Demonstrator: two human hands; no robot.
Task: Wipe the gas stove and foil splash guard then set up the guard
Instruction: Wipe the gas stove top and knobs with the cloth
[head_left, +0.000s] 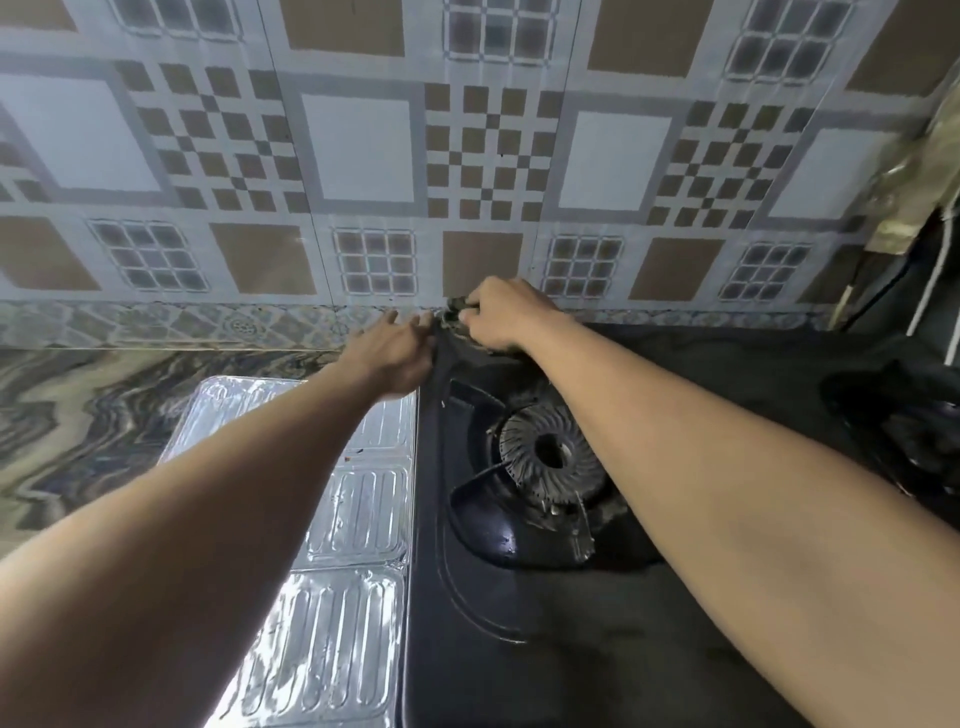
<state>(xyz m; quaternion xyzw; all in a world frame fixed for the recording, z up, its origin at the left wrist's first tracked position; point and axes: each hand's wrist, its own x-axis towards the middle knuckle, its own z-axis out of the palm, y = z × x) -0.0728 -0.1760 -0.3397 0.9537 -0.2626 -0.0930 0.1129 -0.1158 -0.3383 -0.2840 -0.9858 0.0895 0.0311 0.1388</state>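
A black gas stove (493, 597) fills the lower middle and right, with its round ribbed burner (548, 452) showing between my arms. The silver foil splash guard (337, 597) lies flat on the counter just left of the stove. My right hand (498, 314) presses a dark, crumpled cloth (457, 309) onto the stove's far left corner by the wall, fingers closed around it. My left hand (400, 353) rests against that same corner's left edge, fingers stretched toward the wall, holding nothing that I can see.
A patterned tile wall (363, 156) rises right behind the stove. The marbled counter (78, 415) stretches left. A second dark burner area (904, 415) sits at the far right, with a white cord (935, 270) and cluttered items in the right corner.
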